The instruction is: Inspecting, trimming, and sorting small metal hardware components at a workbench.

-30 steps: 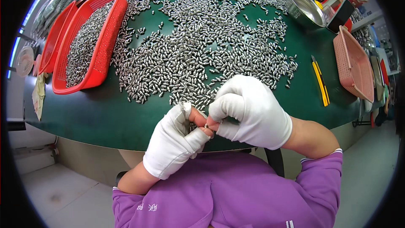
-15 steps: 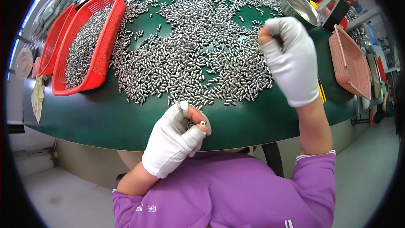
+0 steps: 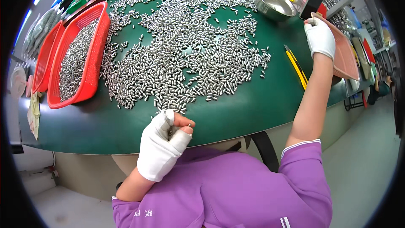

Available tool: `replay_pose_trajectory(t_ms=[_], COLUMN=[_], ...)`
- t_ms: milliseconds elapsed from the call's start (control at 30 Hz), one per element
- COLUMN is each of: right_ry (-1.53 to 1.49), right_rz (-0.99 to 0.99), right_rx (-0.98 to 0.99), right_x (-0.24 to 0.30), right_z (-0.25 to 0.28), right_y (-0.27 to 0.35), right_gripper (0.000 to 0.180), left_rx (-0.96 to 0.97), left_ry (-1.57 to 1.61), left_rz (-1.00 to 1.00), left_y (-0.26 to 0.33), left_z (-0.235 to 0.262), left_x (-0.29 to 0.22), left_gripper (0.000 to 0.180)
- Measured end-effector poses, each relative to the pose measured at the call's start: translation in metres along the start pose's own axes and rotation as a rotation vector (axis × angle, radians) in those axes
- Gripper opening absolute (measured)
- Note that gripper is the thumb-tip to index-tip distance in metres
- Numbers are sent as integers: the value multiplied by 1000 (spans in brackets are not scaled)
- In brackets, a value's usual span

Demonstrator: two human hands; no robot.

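My left hand, in a white glove with bare thumb and index tips, is closed near the table's front edge. Those tips pinch a small silver metal part; the other fingers are curled in and mostly hidden. My right hand, gloved the same way, reaches out to the far right beside the pink basket, overlapping its left side. Its fingers are bent together, and whatever they hold is too small or hidden to tell. A broad heap of small silver bullet-shaped parts covers the middle of the green table.
A red basket full of the same parts stands at the left, another red basket beside it. To the right lie a yellow-black utility knife and a steel bowl. A black device stands behind my right hand.
My right hand has moved from above the heap out to the right, beside the pink basket. The view has shifted rightward. My left hand keeps its pinch near the table edge.
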State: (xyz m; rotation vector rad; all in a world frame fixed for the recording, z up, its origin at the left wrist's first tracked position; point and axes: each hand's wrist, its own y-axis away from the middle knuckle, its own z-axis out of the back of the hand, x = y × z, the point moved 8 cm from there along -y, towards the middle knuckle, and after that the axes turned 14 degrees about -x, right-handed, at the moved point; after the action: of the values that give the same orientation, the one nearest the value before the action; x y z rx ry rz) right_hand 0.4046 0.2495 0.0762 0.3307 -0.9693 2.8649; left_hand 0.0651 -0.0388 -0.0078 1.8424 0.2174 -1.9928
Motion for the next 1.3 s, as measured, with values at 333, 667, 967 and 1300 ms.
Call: replay_pose_trajectory(t_ms=[333,667,967,1300], right_ry=[83,-738,-861,-632], right_rz=[72,-272,362,655], right_rx=[231,-14,667,727], right_x=[-6,-35,117,148], right_z=[33,24,88,82], right_y=[101,146,269,301], right_gripper=[48,20,56,62], left_rx=[-182,-156,-166,-164], left_ry=[-655,-747,-704,-713], left_rz=[-577,-509,-571,-556], left_y=[11,11,13,14], left_z=[12,11,11,13], left_x=[-18,-13,-19,-12], left_gripper=[11,13,12,14])
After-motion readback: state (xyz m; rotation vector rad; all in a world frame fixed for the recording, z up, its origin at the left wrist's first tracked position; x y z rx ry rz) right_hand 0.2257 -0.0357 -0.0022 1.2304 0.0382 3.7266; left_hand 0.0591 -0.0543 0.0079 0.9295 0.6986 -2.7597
